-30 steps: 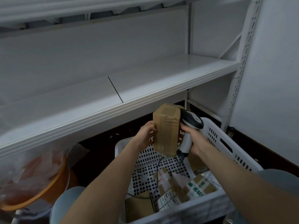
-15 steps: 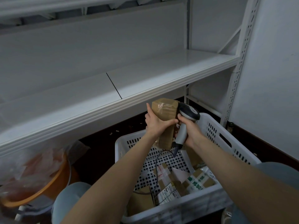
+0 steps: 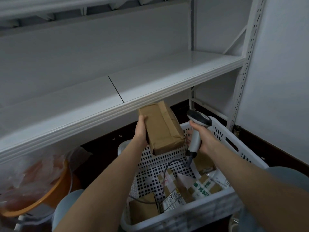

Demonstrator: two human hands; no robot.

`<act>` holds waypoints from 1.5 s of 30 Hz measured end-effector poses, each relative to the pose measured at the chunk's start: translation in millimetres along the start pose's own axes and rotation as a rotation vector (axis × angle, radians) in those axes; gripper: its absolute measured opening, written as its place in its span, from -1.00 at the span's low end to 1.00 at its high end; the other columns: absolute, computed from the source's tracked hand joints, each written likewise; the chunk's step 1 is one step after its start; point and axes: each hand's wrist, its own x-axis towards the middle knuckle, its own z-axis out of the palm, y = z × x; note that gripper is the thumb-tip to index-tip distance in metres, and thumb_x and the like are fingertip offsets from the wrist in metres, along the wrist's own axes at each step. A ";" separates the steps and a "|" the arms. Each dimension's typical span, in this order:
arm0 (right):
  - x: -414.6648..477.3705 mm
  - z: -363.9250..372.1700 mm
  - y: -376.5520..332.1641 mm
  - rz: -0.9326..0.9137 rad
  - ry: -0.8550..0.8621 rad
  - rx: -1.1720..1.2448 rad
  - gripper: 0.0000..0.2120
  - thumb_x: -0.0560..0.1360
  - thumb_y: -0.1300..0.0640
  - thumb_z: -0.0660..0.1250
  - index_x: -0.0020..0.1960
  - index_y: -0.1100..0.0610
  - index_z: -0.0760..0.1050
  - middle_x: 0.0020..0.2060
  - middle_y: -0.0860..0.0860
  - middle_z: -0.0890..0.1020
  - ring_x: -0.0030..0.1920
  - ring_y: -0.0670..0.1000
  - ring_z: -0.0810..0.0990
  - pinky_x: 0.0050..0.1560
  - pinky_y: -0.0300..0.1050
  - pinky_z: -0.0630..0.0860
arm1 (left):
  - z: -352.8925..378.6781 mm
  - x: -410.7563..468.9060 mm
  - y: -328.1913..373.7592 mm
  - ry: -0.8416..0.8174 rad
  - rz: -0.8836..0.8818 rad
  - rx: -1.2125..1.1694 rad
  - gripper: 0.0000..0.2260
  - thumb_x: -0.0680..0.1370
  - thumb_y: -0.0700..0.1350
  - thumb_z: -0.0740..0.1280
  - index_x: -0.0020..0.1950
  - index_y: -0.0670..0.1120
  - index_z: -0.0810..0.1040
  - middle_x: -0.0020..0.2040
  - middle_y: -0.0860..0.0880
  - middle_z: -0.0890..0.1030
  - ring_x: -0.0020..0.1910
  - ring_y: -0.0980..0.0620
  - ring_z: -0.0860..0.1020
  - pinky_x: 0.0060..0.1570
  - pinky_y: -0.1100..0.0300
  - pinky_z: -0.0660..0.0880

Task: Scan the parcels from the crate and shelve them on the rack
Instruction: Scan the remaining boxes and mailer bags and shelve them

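My left hand [image 3: 141, 129] grips a brown taped cardboard parcel [image 3: 161, 127] by its left side, holding it tilted above the white perforated crate [image 3: 234, 146]. My right hand [image 3: 201, 136] holds a grey and black handheld scanner [image 3: 198, 121] by its handle, just right of the parcel, with its cable trailing down into the crate. Several more parcels [image 3: 172, 191] with printed labels lie in the crate's bottom. The white rack shelf [image 3: 150, 77] runs bare just above and behind the held parcel.
An orange basin [image 3: 38, 195] with crumpled clear plastic sits on the floor at lower left under the shelf. The rack's perforated white upright [image 3: 242, 77] stands at the right, next to a white wall. My knees show at the bottom edge.
The parcel has turned from upright to tilted with its broad face up, and moved left, apart from the scanner. My left hand shifted from its front to its left side.
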 end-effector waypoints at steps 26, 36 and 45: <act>-7.1 27.2 -3.9 -0.145 -0.077 -0.106 -0.70 0.40 0.19 0.51 0.10 0.23 0.59 -0.04 0.21 0.69 -0.01 0.23 0.67 0.04 0.20 0.61 | 0.7 8.3 -3.3 -0.366 -0.157 0.299 -0.37 0.31 0.28 0.40 0.28 -0.02 0.52 0.24 -0.14 0.55 0.23 -0.20 0.50 0.23 -0.22 0.39; -5.2 28.9 2.3 -0.237 -0.050 -0.255 -0.63 0.34 0.25 0.54 0.12 0.18 0.58 0.05 0.13 0.67 0.10 0.11 0.62 0.21 0.12 0.54 | 22.5 -2.7 7.9 -0.322 -0.039 0.667 -0.10 0.09 0.44 0.48 0.26 -0.07 0.49 0.16 -0.10 0.60 0.14 -0.12 0.57 0.19 -0.17 0.49; -3.5 16.9 3.8 -0.209 0.040 -0.194 -0.81 0.44 0.25 0.45 0.04 0.22 0.59 -0.11 0.13 0.68 -0.10 0.11 0.66 -0.06 0.05 0.63 | 13.8 4.2 -9.9 -0.253 0.001 0.486 -0.36 0.42 -0.04 0.45 0.44 -0.12 0.31 0.12 -0.15 0.59 0.03 -0.10 0.60 -0.16 0.07 0.59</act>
